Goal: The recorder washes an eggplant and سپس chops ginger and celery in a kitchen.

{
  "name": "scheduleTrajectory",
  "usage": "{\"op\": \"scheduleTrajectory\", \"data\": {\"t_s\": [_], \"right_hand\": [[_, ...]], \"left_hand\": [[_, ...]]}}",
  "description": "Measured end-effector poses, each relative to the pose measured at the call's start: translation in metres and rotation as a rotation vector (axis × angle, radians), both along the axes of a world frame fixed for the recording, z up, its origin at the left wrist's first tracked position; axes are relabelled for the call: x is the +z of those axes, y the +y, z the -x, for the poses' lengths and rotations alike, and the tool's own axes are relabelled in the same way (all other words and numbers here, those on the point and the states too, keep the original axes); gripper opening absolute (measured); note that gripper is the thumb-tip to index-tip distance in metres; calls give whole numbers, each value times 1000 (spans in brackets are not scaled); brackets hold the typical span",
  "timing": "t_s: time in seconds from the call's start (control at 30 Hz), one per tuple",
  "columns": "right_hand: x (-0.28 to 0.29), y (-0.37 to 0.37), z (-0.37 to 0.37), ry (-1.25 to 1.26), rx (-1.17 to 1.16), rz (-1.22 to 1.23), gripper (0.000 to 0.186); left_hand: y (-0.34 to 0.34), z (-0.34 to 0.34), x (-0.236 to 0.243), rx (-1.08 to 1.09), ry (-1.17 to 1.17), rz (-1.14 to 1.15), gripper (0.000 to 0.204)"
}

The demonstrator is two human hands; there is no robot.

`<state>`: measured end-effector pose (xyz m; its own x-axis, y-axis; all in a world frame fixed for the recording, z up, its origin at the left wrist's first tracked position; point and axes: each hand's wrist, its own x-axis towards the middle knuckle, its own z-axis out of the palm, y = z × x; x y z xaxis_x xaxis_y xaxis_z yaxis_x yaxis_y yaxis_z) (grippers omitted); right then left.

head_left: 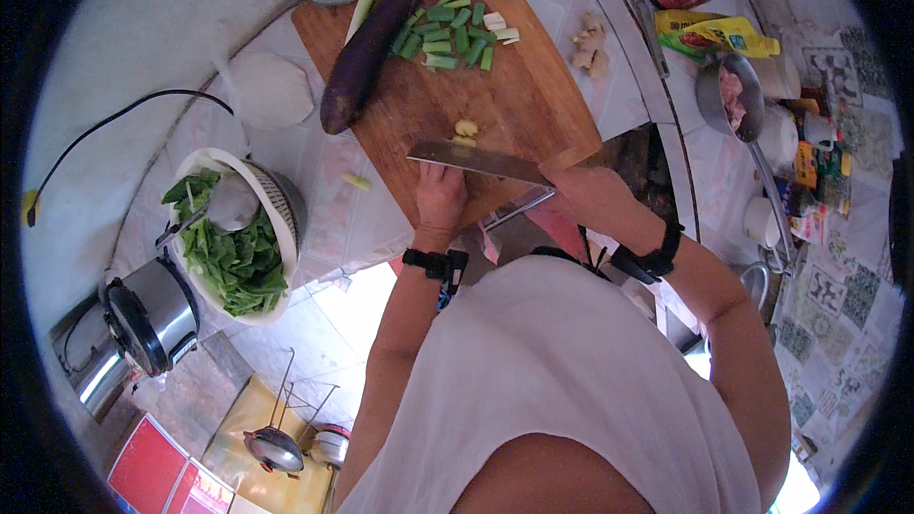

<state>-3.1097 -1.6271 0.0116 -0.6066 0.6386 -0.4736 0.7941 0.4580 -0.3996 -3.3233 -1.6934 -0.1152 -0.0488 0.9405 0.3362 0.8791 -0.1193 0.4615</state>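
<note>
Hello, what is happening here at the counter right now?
A person stands at a round wooden cutting board. The right hand grips a broad steel cleaver, its blade lying over a small pale yellow piece of food. The left hand rests on the board beside the blade. Further up the board lie a dark purple eggplant and cut green stalk pieces. A white colander of leafy greens sits to the left.
</note>
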Motion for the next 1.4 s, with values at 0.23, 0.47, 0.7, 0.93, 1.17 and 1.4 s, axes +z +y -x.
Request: {"op": "scheduleTrajectory", "data": {"t_s": [0.23, 0.47, 0.7, 0.93, 1.17, 1.4], "right_hand": [[4, -6, -15, -40, 55, -46, 29], [-4, -8, -11, -43, 79, -63, 24], [-13, -7, 11, 49, 23, -52, 23], [-34, 6, 21, 12, 98, -104, 35], [-11, 8, 15, 207, 58, -128, 38], [9, -5, -4, 15, 43, -19, 34]], "left_hand": [[3, 2, 2, -37, -38, -5, 30], [-1, 4, -9, -61, -15, 47, 29], [0, 3, -4, -47, -69, 37, 27], [4, 4, -1, -38, -52, -35, 27], [5, 2, 3, 14, -118, -41, 25], [2, 3, -1, -3, -95, -24, 23]]}}
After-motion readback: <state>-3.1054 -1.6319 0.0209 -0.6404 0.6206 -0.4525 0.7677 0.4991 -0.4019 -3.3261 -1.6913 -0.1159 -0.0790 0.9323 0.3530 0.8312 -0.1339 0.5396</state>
